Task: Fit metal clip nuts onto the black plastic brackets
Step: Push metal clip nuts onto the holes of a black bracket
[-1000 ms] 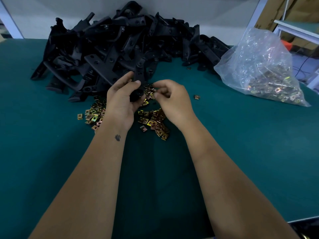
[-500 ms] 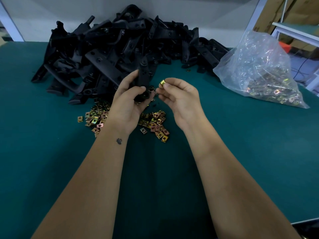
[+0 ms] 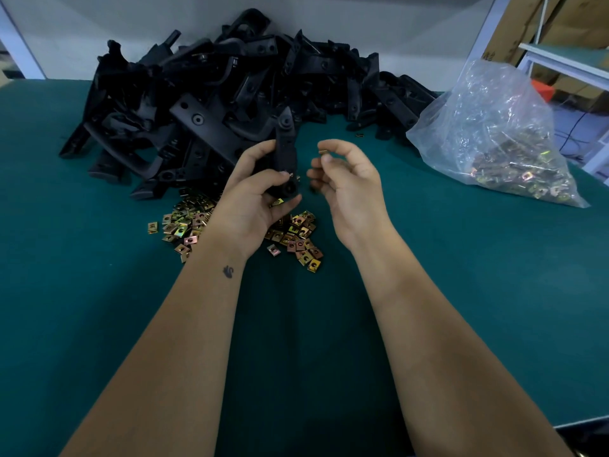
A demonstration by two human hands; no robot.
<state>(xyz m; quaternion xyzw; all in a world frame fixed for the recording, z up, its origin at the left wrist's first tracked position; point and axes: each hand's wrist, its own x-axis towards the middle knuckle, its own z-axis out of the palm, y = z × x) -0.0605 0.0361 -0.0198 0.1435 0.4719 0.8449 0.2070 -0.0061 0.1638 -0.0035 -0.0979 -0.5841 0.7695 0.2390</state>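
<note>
Left grip (image 3: 260, 192): fingers and thumb wrapped round lower end of one black bracket (image 3: 286, 150), held roughly upright above the worktop (image 3: 99, 324). Right grip (image 3: 346, 183): index fingertip and thumb pinching one clip nut (image 3: 322, 152), other fingers loosely curled. Nut just to the right of the bracket, level with its middle, not touching it. Glint of metal beside the left thumb tip, at the bracket's lower boss; possibly a nut already seated, too small to confirm.

Below and slightly behind both grips: loose clip nuts (image 3: 296, 232) scattered on the worktop, partly hidden under the left wrist. Beyond the left grip: bracket pile (image 3: 214, 103), heaped against the back wall. Well to the right of the right grip: clear plastic bag (image 3: 494, 140) with more nuts inside.

Handling, judged: bracket rigid moulded plastic, light, matte surface, unlikely to slip; best held near the thick boss end as now, leaving the flat tab free. Clip nut small, thin sprung metal, light, easy to drop or flick away; edges likely sharp. Best pinched on its flat faces near the closed fold, open mouth leading toward the tab edge. Some push likely needed against the spring; hole alignment to be checked once seated.
</note>
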